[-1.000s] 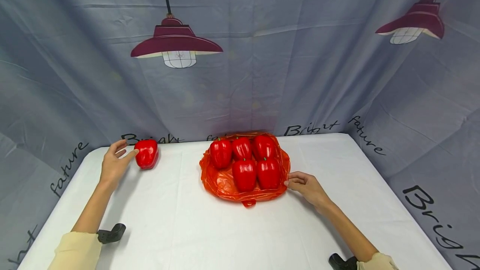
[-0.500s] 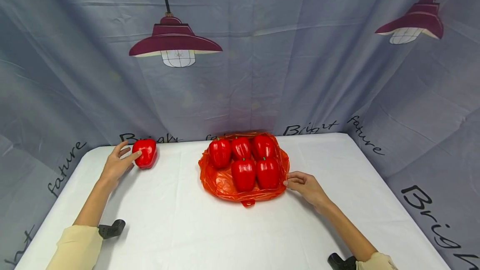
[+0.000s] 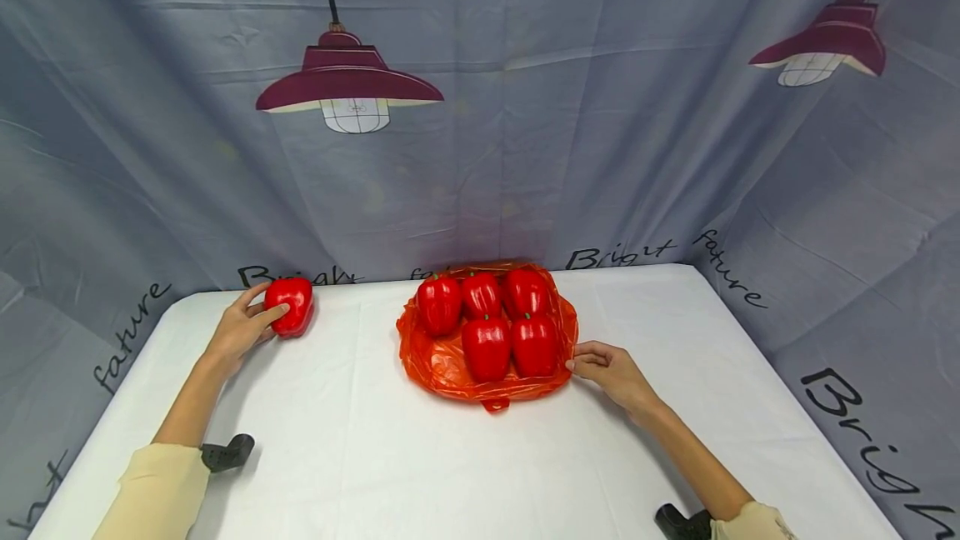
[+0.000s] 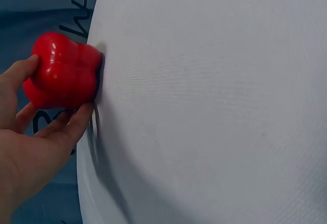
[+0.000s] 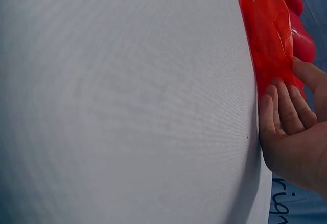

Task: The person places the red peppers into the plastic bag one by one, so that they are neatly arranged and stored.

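Observation:
A glossy red bell pepper (image 3: 296,307) stands near the back left of the white table. My left hand (image 3: 238,330) holds it from the left side; in the left wrist view the thumb lies on one face of the pepper (image 4: 64,71) and the fingers on the other. At the table's centre back, an orange-red plastic bag (image 3: 448,372) is spread open with its rim rolled down. Several red bell peppers (image 3: 488,350) with green stems stand inside. My right hand (image 3: 617,377) pinches the bag's right rim, thumb inside and fingers against the outer wall (image 5: 263,25).
A white cloth covers the table (image 3: 390,473). Behind it and at the sides hangs a grey-blue curtain (image 3: 480,173) printed with lamps and lettering. Black wrist-worn devices (image 3: 228,453) sit at both sleeves.
My left hand has moved right and closed round the lone pepper, its thumb coming further across the front. The right hand stays at the bag's rim.

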Tool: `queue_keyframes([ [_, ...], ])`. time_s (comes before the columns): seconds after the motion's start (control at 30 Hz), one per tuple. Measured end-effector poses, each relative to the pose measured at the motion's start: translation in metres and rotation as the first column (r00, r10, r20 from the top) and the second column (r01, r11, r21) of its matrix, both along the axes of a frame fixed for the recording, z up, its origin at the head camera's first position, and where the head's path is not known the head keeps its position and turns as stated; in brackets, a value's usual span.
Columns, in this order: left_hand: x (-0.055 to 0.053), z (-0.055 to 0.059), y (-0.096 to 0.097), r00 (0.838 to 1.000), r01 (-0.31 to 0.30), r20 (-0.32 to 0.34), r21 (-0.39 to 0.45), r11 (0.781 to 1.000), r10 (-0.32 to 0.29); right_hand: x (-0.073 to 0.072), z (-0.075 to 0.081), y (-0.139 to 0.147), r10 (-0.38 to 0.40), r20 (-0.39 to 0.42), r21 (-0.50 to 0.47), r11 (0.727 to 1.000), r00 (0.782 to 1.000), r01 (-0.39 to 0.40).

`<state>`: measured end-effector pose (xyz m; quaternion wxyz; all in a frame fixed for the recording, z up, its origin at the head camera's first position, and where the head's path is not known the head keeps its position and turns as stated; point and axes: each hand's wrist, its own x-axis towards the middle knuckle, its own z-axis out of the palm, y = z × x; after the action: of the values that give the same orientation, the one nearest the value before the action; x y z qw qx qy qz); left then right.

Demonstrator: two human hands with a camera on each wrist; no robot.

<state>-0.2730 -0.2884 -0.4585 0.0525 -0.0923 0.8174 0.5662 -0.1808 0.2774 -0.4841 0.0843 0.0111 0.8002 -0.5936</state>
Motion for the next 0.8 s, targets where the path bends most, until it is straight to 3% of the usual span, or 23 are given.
queue_keyframes([
  [0.17,0.004,0.004,0.006,1.0,-0.005,-0.001,0.013,1.0,0.005,0.001,0.001,0.0,-0.001,0.006,0.004,1.0,1.0,0.001],
  [0.37,0.015,0.011,0.027,1.0,0.008,-0.029,0.027,1.0,-0.007,0.001,0.004,0.0,-0.007,0.004,-0.008,1.0,1.0,0.007],
  [0.53,0.031,0.019,0.054,0.996,0.06,-0.07,0.088,0.994,-0.054,0.001,0.003,0.0,0.008,-0.008,-0.013,1.0,1.0,-0.008],
  [0.8,0.057,0.036,0.111,0.995,0.09,-0.051,0.22,0.971,-0.08,0.0,0.003,0.001,0.004,-0.008,-0.009,1.0,1.0,-0.004],
])
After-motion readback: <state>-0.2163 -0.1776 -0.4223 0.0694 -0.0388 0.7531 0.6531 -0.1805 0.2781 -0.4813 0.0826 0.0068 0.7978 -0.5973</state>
